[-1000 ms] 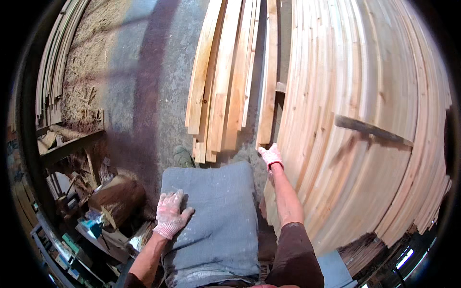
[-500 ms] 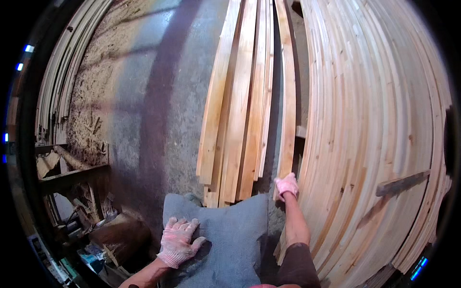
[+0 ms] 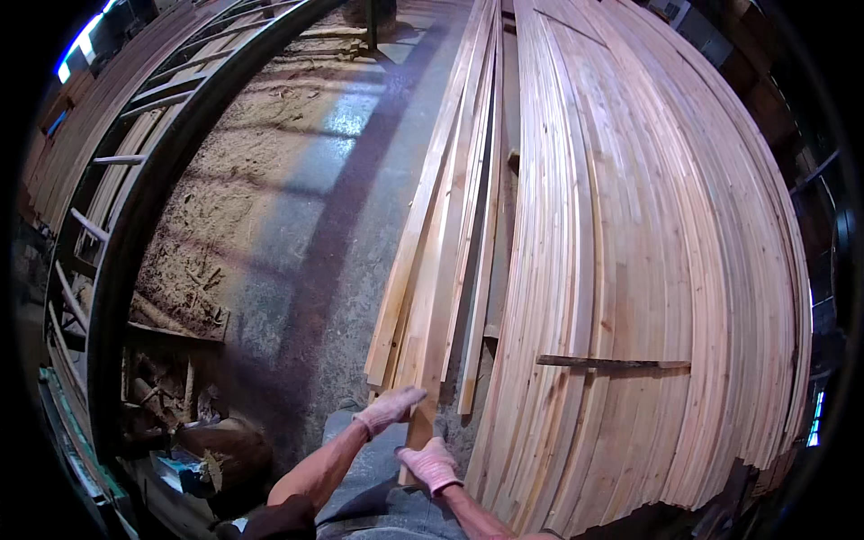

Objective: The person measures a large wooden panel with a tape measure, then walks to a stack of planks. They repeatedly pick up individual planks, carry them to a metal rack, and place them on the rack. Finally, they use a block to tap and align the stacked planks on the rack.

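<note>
- Gripping the near end of a pale wooden plank, right hand in a pink glove, fingers curled around the lower end.
- Pressing against the same plank's left edge, left hand, gloved, fingers held together and flat.
- Lying in a loose bundle of planks on the grey concrete floor.
- Stacked just to the right, a broad pile of boards with a dark stick across it.
- Scattered at left, sawdust beside a curved metal rail.

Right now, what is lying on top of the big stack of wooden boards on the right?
On the big stack lies one thin dark strip, crosswise near its lower end. What is under the top boards stays covered. Both gloved hands, left hand and right hand, are at the smaller pile of slats.
</note>
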Action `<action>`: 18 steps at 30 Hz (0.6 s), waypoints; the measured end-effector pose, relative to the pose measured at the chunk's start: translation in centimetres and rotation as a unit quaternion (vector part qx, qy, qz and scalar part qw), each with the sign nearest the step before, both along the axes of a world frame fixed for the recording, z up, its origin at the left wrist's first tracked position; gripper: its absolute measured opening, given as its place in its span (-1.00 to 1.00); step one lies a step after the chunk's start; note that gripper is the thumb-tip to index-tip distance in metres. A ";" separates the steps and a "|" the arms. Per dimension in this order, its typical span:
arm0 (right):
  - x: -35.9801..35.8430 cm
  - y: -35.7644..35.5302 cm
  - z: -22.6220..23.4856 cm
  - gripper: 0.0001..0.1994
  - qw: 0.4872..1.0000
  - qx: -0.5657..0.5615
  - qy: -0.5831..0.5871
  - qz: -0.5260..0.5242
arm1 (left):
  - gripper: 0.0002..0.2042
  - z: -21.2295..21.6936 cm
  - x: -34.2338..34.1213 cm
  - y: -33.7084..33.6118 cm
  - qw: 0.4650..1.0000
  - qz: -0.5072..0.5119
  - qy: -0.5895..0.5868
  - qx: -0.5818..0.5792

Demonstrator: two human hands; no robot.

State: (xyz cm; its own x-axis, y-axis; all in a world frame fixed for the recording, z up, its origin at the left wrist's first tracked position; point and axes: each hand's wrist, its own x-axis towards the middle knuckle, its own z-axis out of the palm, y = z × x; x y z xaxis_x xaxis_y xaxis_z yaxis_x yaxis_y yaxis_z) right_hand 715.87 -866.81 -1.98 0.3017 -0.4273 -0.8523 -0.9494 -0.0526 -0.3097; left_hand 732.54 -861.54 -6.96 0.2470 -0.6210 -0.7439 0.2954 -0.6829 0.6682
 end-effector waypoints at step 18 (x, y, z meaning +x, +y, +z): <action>29.0 9.9 3.3 -0.49 0.918 0.325 -0.215 -0.068 | -0.64 18.7 20.7 29.5 0.992 0.058 -0.075 0.082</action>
State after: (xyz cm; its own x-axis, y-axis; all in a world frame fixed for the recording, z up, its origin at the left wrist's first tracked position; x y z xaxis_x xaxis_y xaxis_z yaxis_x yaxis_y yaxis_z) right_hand 744.90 -856.93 1.30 0.6520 0.0713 -0.7549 -0.7157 0.3866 -0.5817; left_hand 753.22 -832.07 11.74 0.4242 -0.4560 -0.7824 0.2841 -0.7533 0.5931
